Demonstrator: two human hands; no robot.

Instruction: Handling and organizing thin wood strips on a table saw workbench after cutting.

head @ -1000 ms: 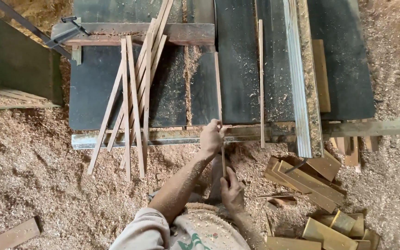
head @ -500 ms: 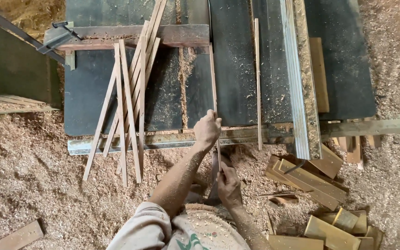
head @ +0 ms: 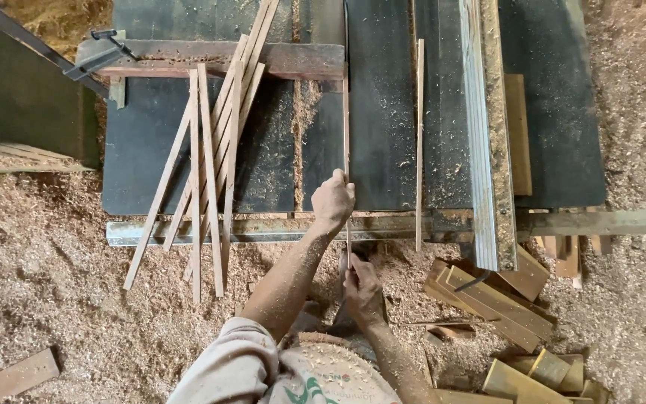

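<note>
My left hand [head: 333, 202] grips a long thin wooden strip [head: 346, 112] that runs lengthwise up the dark saw table [head: 390, 150], at the table's near edge. My right hand [head: 360, 288] holds the same strip's near end, closer to my body and below the table edge. A second thin strip [head: 419, 142] lies loose on the table just to the right. A bundle of cut strips [head: 211, 164] lies fanned over the table's left side, overhanging its front rail.
A metal fence rail [head: 484, 135] runs along the table on the right. Short wood offcuts [head: 499, 299] are piled on the sawdust floor at lower right. A clamp [head: 99, 52] sits at the table's far left corner. A plank [head: 9, 378] lies at bottom left.
Both hands have stayed on the thin strip; the left hand has shifted slightly forward along the table edge. The view has barely moved.
</note>
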